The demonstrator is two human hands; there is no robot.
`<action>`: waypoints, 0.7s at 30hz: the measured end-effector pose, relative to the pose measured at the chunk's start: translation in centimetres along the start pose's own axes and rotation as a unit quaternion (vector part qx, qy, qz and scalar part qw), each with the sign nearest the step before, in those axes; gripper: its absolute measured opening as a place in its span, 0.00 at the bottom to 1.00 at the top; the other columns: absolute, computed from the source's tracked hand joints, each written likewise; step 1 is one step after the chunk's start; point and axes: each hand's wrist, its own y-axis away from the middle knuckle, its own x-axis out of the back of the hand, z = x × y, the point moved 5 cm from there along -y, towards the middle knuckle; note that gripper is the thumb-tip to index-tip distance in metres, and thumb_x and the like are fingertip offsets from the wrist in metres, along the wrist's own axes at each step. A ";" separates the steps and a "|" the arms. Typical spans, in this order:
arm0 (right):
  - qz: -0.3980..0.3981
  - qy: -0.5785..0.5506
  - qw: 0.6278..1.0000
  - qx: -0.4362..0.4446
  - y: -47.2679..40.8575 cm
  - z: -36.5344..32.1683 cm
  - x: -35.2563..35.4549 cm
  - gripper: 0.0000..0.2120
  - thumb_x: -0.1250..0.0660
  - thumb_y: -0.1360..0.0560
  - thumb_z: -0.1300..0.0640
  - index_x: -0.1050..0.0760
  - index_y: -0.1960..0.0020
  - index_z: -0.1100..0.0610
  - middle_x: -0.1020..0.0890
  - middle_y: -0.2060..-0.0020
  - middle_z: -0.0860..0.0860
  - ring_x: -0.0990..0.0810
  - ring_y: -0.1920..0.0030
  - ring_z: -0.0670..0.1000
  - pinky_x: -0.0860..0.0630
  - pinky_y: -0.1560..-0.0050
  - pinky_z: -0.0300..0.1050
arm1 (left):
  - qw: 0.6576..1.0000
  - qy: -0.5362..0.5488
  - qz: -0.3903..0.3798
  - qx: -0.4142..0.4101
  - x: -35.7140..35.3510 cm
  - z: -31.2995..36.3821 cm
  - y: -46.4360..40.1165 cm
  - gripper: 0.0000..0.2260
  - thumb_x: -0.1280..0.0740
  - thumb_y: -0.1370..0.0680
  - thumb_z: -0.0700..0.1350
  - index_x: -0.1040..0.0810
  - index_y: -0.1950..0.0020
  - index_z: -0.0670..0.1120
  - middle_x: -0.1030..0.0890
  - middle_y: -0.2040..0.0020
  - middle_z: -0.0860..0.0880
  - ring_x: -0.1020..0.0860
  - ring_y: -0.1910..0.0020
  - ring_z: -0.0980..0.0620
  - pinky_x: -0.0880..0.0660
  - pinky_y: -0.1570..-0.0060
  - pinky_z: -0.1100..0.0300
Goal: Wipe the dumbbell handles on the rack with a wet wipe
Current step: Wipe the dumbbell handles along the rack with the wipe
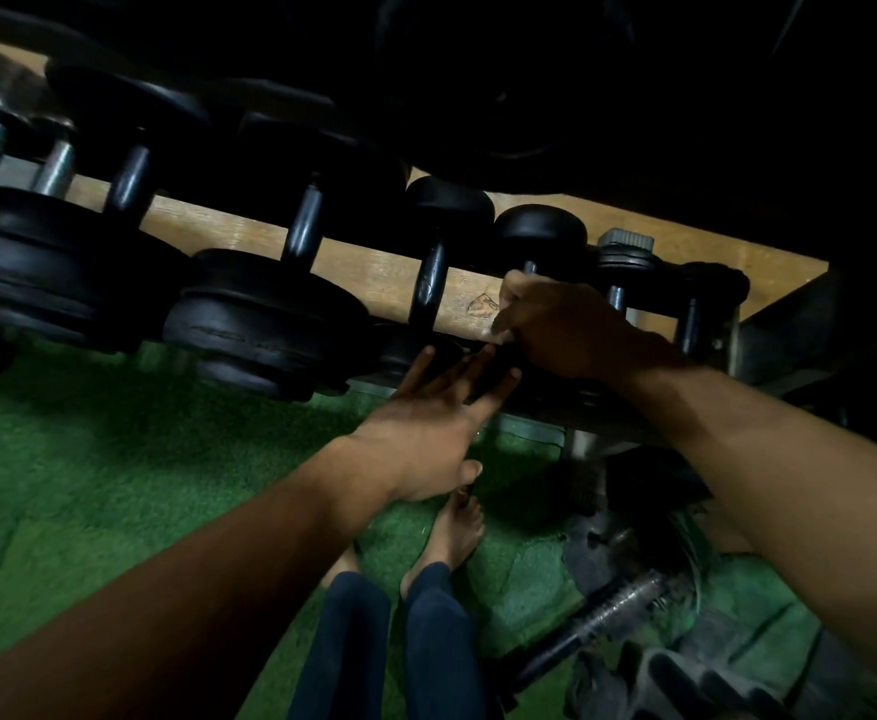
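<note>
A row of black dumbbells lies on a low rack (540, 407) across the view. My right hand (561, 324) is closed around the handle of a small dumbbell (540, 226) right of centre, with a pale bit of wet wipe (493, 332) showing at the fingertips. My left hand (426, 433) is flat with fingers spread, its fingertips resting on the near head of the neighbouring dumbbell (431, 283). Most of the wipe and the gripped handle are hidden by my fingers.
Bigger dumbbells (270, 314) fill the rack to the left. An upper shelf of dark weights (530, 85) hangs overhead. Green turf (114, 459) covers the floor. My bare feet (457, 532) stand below, and a loose bar with plates (613, 615) lies at lower right.
</note>
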 end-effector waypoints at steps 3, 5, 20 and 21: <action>0.076 -0.014 0.992 -0.099 -0.6 0.9 0.6 0.07 0.37 0.21 0.59 0.21 0.54 0.59 0.23 0.54 0.54 0.22 0.58 0.55 0.23 0.60 0.50 | 1.000 0.004 -0.001 -0.001 0.0 0.0 0.0 0.45 0.35 0.20 0.59 0.68 0.18 0.54 0.66 0.18 0.45 0.66 0.19 0.49 0.68 0.22 0.43; 0.127 0.001 0.983 -0.136 -0.9 1.4 0.9 0.10 0.39 0.20 0.56 0.25 0.57 0.59 0.25 0.58 0.53 0.24 0.64 0.54 0.24 0.65 0.51 | 1.000 0.008 -0.002 -0.002 0.0 -0.1 0.0 0.45 0.35 0.20 0.59 0.67 0.18 0.55 0.66 0.18 0.45 0.66 0.19 0.49 0.68 0.22 0.44; 0.043 -0.039 0.990 -0.125 0.5 1.0 -0.6 0.12 0.41 0.20 0.61 0.23 0.40 0.61 0.24 0.46 0.58 0.22 0.50 0.61 0.24 0.52 0.53 | 1.000 0.018 -0.008 -0.006 -0.3 -0.4 -0.1 0.45 0.36 0.20 0.59 0.69 0.19 0.56 0.68 0.18 0.45 0.67 0.19 0.49 0.70 0.23 0.44; 0.065 -0.047 0.988 -0.132 0.5 1.3 -0.4 0.13 0.43 0.19 0.58 0.23 0.40 0.60 0.24 0.47 0.57 0.21 0.50 0.60 0.24 0.52 0.52 | 1.000 0.017 -0.007 -0.006 -0.3 -0.4 -0.1 0.45 0.35 0.20 0.58 0.69 0.19 0.56 0.68 0.18 0.45 0.66 0.19 0.48 0.70 0.23 0.44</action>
